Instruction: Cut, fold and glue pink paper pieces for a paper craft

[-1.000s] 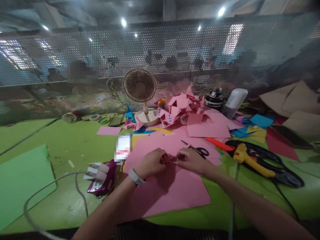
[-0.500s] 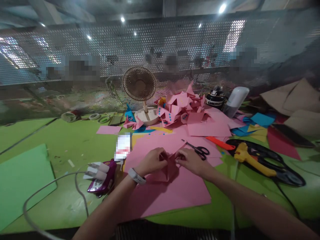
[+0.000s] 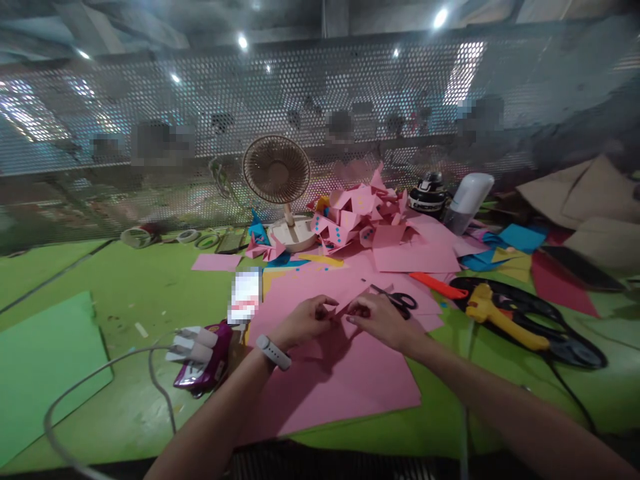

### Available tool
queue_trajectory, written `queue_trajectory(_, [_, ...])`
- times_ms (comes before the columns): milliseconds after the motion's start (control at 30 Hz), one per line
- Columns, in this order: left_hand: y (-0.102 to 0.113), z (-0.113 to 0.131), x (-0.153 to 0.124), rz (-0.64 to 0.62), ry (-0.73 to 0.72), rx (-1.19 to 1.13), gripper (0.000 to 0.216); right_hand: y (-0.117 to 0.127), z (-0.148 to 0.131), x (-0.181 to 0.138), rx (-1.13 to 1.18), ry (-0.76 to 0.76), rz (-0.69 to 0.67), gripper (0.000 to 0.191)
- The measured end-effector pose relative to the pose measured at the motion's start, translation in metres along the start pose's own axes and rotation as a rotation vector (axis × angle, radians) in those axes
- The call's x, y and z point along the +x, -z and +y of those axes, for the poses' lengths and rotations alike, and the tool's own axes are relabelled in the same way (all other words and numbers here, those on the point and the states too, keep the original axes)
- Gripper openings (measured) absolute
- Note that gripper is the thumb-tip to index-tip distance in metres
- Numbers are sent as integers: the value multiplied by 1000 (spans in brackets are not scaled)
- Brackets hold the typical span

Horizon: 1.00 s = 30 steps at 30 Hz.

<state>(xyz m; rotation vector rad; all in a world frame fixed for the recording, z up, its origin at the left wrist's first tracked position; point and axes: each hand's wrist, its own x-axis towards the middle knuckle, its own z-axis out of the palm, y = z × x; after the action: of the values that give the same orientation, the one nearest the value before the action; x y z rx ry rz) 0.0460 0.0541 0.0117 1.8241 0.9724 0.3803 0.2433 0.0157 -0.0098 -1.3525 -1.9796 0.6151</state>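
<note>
Folded pink paper point(image 3: 340, 327) sits between the fingers point(image 3: 362, 311).

Looking out from the wearer's own head, this one camera points forward and down across the table point(image 3: 150, 287), forearms point(image 3: 215, 407) running in close from the bottom edge. The left hand point(image 3: 307, 321) and right hand point(image 3: 379, 320) sit near mid-view, and beyond them it's wide, taking in the fan point(image 3: 277, 170), the mesh screen point(image 3: 200, 87), even ceiling lights point(image 3: 243, 41) up top!
</note>
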Motion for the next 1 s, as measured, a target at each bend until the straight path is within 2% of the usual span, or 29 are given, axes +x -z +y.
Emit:
queue_trajectory(267, [-3, 1, 2, 33, -25, -2, 32, 1, 0, 0, 5, -9, 8, 6])
queue_trajectory(433, [-6, 2, 2, 23, 47, -197, 28, 1, -1, 0, -29, 3, 38, 6])
queue_trajectory(667, [-3, 5, 1, -7, 187, -458, 37, 9, -7, -1, -47, 88, 99, 7])
queue_trajectory(1000, [-4, 10, -1, 2, 170, -564, 42, 8, -10, -3, -52, 150, 138, 9])
